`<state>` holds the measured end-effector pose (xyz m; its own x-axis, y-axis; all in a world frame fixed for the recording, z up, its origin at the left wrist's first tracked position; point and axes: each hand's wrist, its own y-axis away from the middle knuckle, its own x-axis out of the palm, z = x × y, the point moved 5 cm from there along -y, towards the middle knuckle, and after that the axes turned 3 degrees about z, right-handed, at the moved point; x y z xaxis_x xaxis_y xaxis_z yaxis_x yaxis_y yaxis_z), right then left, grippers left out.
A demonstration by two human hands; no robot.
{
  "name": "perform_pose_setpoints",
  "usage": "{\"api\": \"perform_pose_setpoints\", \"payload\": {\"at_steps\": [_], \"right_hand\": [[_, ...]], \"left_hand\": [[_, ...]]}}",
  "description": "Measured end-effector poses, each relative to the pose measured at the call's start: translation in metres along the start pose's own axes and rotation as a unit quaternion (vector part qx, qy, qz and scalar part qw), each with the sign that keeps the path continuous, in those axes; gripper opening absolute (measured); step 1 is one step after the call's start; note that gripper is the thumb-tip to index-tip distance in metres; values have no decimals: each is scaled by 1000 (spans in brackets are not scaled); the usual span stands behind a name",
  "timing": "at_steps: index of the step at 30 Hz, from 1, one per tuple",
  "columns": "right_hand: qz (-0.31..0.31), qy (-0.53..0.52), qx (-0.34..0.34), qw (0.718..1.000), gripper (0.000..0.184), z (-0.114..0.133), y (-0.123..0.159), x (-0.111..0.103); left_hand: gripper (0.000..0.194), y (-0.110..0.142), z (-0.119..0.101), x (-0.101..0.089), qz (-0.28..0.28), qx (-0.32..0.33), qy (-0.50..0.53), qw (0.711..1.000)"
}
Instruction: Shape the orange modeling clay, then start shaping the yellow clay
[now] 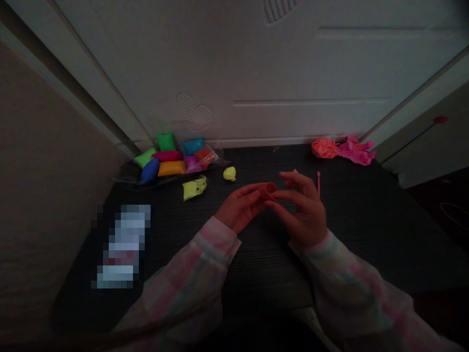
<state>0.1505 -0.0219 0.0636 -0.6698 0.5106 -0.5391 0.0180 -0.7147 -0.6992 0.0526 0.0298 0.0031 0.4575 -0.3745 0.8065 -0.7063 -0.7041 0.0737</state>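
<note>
Red, clay-like and hollowed, the cup (pixel 270 191) is held over the tabletop (pixel 351 210), its mouth turned toward the right hand (pixel 307 215). The left hand (pixel 242 206) grips it between thumb and curled fingers. The right is partly open, thumb and index finger at the rim, other fingers raised; whether it pinches or merely touches cannot be told. Work judged partway: the hollow is formed, the rim is receiving attention, and the cup is neither set down nor joined to anything. Beyond the hands, a yellow lump (pixel 229 173) lies loose near a yellow packet (pixel 194 188), apparently opened. A pink tool (pixel 318 184) lies beyond the right hand, unheld. Farther left, a clear bag (pixel 218 155) contains coloured packets (pixel 171 168), seemingly unused. At the far right lie an orange crumple (pixel 324 148) and a pink crumple (pixel 356 150), purpose undetermined.
</note>
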Motion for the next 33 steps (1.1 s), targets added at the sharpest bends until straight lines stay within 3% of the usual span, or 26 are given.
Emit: {"api": "perform_pose_setpoints", "payload": {"at_steps": [10, 15, 20, 27, 33], "right_hand": [[8, 34, 0, 999, 10, -4, 0, 1], [8, 36, 0, 999, 5, -5, -1, 1], [25, 42, 6, 999, 13, -7, -2, 2], [32, 48, -5, 998, 3, -7, -3, 2], [52, 58, -11, 997, 15, -9, -2, 5]], "left_hand": [[13, -2, 1, -3, -45, 17, -14, 999], [15, -2, 1, -2, -38, 13, -6, 999], [18, -3, 0, -3, -33, 23, -23, 999], [17, -4, 1, -6, -50, 26, -52, 997], [19, -4, 1, -8, -72, 31, -65, 995]]}}
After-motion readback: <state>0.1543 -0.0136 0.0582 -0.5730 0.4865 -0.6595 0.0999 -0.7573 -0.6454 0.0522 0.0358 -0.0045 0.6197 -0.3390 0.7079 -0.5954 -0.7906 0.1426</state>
